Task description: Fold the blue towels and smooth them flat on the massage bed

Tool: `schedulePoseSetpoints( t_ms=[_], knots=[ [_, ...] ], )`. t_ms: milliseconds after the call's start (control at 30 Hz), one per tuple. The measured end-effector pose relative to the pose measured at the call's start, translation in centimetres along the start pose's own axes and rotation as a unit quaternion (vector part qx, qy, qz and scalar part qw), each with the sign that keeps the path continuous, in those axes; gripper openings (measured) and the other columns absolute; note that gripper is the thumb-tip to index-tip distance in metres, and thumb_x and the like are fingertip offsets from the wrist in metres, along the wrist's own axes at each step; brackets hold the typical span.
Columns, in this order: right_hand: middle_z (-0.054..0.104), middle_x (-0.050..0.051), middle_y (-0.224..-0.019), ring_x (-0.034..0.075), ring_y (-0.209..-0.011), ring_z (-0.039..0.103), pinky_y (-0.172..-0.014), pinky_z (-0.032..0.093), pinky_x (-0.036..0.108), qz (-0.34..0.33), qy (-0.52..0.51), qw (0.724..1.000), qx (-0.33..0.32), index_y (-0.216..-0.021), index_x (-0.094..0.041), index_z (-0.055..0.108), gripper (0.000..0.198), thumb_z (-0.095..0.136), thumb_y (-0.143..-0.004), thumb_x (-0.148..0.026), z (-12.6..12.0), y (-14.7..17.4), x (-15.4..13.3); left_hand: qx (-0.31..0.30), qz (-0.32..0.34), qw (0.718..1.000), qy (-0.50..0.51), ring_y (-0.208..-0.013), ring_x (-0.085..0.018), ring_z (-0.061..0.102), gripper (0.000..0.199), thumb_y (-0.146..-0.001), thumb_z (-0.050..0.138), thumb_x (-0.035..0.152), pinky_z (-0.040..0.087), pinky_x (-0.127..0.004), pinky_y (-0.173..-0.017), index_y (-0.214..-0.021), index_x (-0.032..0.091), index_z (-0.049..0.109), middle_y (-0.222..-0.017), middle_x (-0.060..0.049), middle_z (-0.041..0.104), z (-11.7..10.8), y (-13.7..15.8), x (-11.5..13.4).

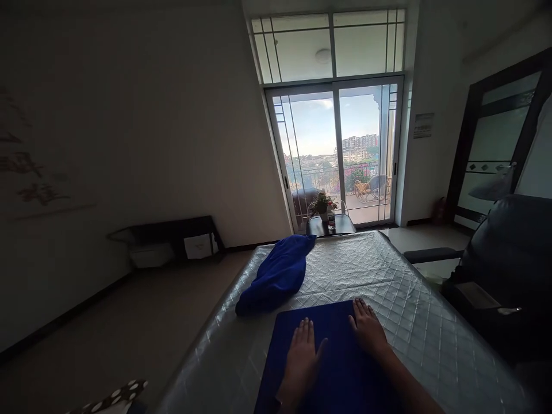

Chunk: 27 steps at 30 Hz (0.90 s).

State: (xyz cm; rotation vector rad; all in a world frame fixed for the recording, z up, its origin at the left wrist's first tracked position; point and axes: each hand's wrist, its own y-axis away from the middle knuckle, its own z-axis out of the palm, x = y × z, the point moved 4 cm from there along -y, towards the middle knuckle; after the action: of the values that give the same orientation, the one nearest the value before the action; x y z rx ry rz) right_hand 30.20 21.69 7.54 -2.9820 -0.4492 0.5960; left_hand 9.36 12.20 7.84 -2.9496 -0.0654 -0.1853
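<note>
A flat blue cloth [336, 368] with straight edges lies on the silver quilted table cover [362, 264], its near part running out of view. My left hand [301, 355] rests palm down on its left half, fingers straight and thumb apart. At the cloth's far right corner, my right hand [367, 326] also lies flat, fingers stretched forward and slightly over the edge. Beyond my left hand, a second blue cloth [276, 275] sits in a loose, crumpled heap near the table's left edge.
A small dark table [341, 223] with a potted plant [321, 203] and a bottle [330, 217] stands past the far end. To the right is a black armchair [513, 253]. A low black shelf [172, 238] lines the left wall; polka-dot fabric [123, 395] shows lower left.
</note>
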Motion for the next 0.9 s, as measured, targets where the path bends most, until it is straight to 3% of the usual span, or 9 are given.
schedulePoseSetpoints(
  t_ms=[167, 233, 300, 400, 567, 667, 767, 900],
  knots=[
    [0.032, 0.012, -0.165, 0.023, -0.155, 0.022, -0.127, 0.021, 0.043, -0.032, 0.029, 0.999, 0.016, -0.156, -0.009, 0.033, 0.063, 0.027, -0.097, -0.030, 0.5, 0.4, 0.3, -0.018, 0.135, 0.982, 0.130, -0.154, -0.027, 0.028, 0.074, -0.099, 0.019, 0.059, 0.032, -0.050, -0.126, -0.156, 0.014, 0.032, -0.163, -0.015, 0.036, 0.5, -3.8, 10.8],
    [0.032, 0.011, -0.166, 0.023, -0.155, 0.023, -0.126, 0.022, 0.043, -0.040, 0.042, 0.998, 0.017, -0.156, -0.011, 0.034, 0.063, 0.030, -0.095, -0.026, 0.6, 0.5, 0.4, -0.017, 0.141, 0.978, 0.150, -0.153, -0.028, 0.029, 0.073, -0.100, 0.015, 0.056, 0.033, -0.051, -0.126, -0.157, 0.013, 0.030, -0.162, -0.017, 0.036, 0.9, -4.9, 12.8],
    [0.030, 0.010, -0.166, 0.023, -0.156, 0.021, -0.127, 0.021, 0.042, -0.040, 0.043, 0.998, 0.012, -0.157, -0.012, 0.033, 0.063, 0.031, -0.095, -0.026, 0.6, 0.5, 0.4, -0.016, 0.132, 0.981, 0.142, -0.152, -0.030, 0.031, 0.074, -0.100, 0.014, 0.056, 0.034, -0.052, -0.125, -0.157, 0.012, 0.031, -0.161, -0.018, 0.039, 1.5, -5.5, 12.8],
    [0.028, 0.012, -0.167, 0.023, -0.156, 0.019, -0.127, 0.017, 0.042, -0.026, 0.024, 0.999, -0.003, -0.157, -0.008, 0.029, 0.064, 0.026, -0.099, -0.034, 0.1, 0.4, 0.1, -0.002, 0.104, 0.990, 0.097, -0.151, -0.030, 0.034, 0.071, -0.100, 0.016, 0.055, 0.035, -0.053, -0.124, -0.155, 0.015, 0.035, -0.160, -0.016, 0.043, 2.1, -5.4, 9.3],
    [0.026, 0.012, -0.167, 0.022, -0.157, 0.017, -0.128, 0.014, 0.042, -0.004, 0.003, 1.000, -0.021, -0.158, -0.007, 0.026, 0.068, 0.021, -0.100, -0.043, -0.6, 0.3, -0.4, 0.010, -0.015, 1.000, -0.020, -0.151, -0.028, 0.035, 0.066, -0.101, 0.020, 0.051, 0.034, -0.047, -0.124, -0.154, 0.015, 0.039, -0.160, -0.012, 0.043, 0.6, -3.6, -2.3],
    [0.025, 0.012, -0.168, 0.021, -0.157, 0.016, -0.128, 0.013, 0.041, 0.000, 0.007, 1.000, -0.027, -0.158, -0.006, 0.025, 0.069, 0.020, -0.100, -0.043, -0.7, 0.4, -0.6, 0.007, -0.105, 0.994, -0.035, -0.151, -0.026, 0.037, 0.070, -0.100, 0.018, 0.056, 0.034, -0.043, -0.123, -0.154, 0.015, 0.039, -0.161, -0.011, 0.042, -0.8, -2.3, -8.3],
    [0.027, 0.012, -0.167, 0.021, -0.157, 0.016, -0.128, 0.014, 0.041, -0.001, 0.025, 0.999, -0.021, -0.158, -0.006, 0.026, 0.067, 0.021, -0.100, -0.041, -0.7, 0.5, -0.8, 0.008, -0.130, 0.991, -0.020, -0.151, -0.024, 0.037, 0.075, -0.100, 0.017, 0.060, 0.031, -0.040, -0.123, -0.153, 0.013, 0.038, -0.161, -0.012, 0.042, -1.6, -1.2, -10.6],
    [0.031, 0.014, -0.165, 0.021, -0.156, 0.019, -0.127, 0.016, 0.043, -0.006, 0.057, 0.998, 0.003, -0.157, -0.006, 0.029, 0.064, 0.020, -0.100, -0.035, -1.3, 1.0, -1.3, 0.013, -0.125, 0.992, -0.023, -0.152, -0.024, 0.033, 0.077, -0.100, 0.016, 0.059, 0.029, -0.037, -0.124, -0.154, 0.008, 0.036, -0.162, -0.015, 0.040, -2.0, -0.8, -10.4]
  ],
)
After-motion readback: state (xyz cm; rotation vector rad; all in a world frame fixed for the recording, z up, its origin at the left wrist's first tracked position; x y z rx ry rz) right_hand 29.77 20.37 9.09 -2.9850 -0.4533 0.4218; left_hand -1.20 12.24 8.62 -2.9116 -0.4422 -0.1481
